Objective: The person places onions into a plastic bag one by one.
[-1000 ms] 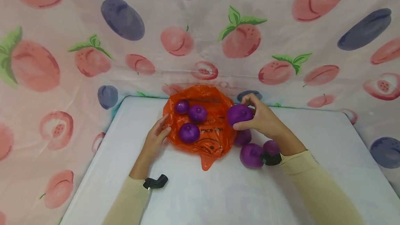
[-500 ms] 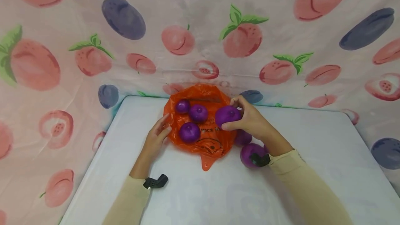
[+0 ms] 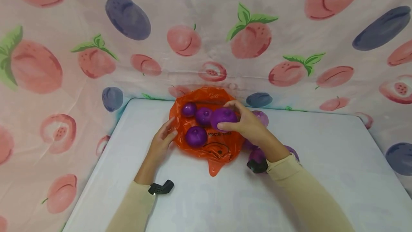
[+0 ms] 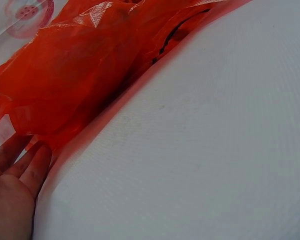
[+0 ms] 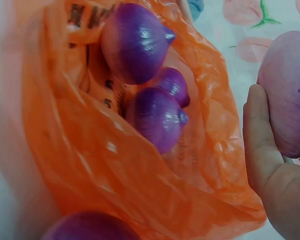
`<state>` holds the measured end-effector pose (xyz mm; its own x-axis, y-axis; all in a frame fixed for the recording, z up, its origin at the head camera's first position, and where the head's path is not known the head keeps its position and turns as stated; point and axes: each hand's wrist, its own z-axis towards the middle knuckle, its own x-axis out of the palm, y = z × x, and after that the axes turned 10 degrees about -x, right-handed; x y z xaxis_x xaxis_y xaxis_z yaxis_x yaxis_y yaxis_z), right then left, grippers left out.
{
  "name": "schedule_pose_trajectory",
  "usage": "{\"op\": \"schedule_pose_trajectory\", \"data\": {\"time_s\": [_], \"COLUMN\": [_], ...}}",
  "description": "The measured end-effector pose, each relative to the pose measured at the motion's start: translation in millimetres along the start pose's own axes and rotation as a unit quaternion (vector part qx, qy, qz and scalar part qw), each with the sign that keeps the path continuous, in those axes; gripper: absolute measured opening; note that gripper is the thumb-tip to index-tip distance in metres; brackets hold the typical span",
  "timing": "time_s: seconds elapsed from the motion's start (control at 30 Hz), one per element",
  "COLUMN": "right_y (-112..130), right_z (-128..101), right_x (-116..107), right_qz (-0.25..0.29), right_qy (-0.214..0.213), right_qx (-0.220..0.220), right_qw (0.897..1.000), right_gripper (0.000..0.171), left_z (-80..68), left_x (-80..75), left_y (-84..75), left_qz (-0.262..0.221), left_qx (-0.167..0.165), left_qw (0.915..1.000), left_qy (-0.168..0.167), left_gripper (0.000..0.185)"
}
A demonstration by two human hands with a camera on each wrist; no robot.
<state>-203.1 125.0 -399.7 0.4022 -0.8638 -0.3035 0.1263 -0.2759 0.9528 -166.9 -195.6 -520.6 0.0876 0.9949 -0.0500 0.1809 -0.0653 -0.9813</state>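
The right hand (image 3: pixel 249 126) is curled round a purple onion (image 3: pixel 223 117), holding it just over the orange plastic bag (image 3: pixel 222 148) at the far middle of the white desk (image 3: pixel 322 153). Three more onions (image 3: pixel 195 136) lie on the bag, toward nine o'clock of the held one. The left hand (image 3: pixel 162 140), fingers straight and relaxed, presses the bag's edge at nine o'clock. Other onions (image 3: pixel 262 116) sit beside the right wrist.

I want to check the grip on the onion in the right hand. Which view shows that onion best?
The head view: the held onion shows nearly whole, gripped by the right hand over the orange bag. The right wrist view catches only its cropped side beside the fingers. The left wrist view misses it entirely.
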Motion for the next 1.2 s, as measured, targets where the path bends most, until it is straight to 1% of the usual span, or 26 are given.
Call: {"op": "schedule_pose_trajectory", "data": {"time_s": [0.1, 0.27, 0.4, 0.5, 0.67, 0.83, 0.93, 1.03, 1.1, 1.2], "right_y": [-3, -8, -14, -19, -24, -28, -29, -31, -31, -33], "right_z": [1, 3, 6, 7, 7, 9, 9, 10, 10, 10], "right_x": [3, 10, 18, 25, 33, 38, 41, 44, 45, 47], "right_qz": [-0.002, 0.000, -0.020, -0.040, -0.069, -0.117, -0.157, -0.185, -0.192, -0.193], "right_qy": [0.003, -0.003, -0.007, 0.003, 0.021, 0.051, 0.077, 0.096, 0.100, 0.100], "right_qx": [0.014, 0.019, 0.017, 0.017, 0.033, 0.044, 0.029, 0.008, 0.003, 0.007], "right_qw": [1.000, 1.000, 1.000, 0.999, 0.997, 0.991, 0.984, 0.978, 0.976, 0.976], "right_gripper": [0.072, 0.070, 0.071, 0.073, 0.075, 0.076, 0.075, 0.075, 0.075, 0.076], "left_z": [0.2, -0.2, -0.5, -0.6, -0.9, -1.1, -0.3, 0.5, 0.8, 0.8], "left_x": [-0.1, -0.3, -0.5, -0.9, -1.4, -0.5, 0.1, 0.1, -0.4, -0.9], "left_y": [0.3, 0.5, 0.4, 0.6, 1.4, 0.5, -0.4, -0.5, 0.4, 1.7], "left_qz": [-0.001, -0.008, -0.010, -0.008, 0.002, 0.000, -0.001, 0.002, 0.004, 0.002], "left_qx": [0.002, 0.005, 0.007, 0.007, 0.002, 0.001, 0.004, 0.006, 0.005, 0.003], "left_qw": [1.0000, 0.9999, 0.9999, 0.9999, 1.0000, 1.0000, 1.0000, 1.0000, 1.0000, 1.0000], "left_qy": [0.001, 0.005, 0.008, 0.006, 0.000, 0.002, 0.004, 0.002, 0.000, -0.002], "left_gripper": [0.055, 0.054, 0.054, 0.054, 0.054, 0.054, 0.054, 0.054, 0.054, 0.054]}}
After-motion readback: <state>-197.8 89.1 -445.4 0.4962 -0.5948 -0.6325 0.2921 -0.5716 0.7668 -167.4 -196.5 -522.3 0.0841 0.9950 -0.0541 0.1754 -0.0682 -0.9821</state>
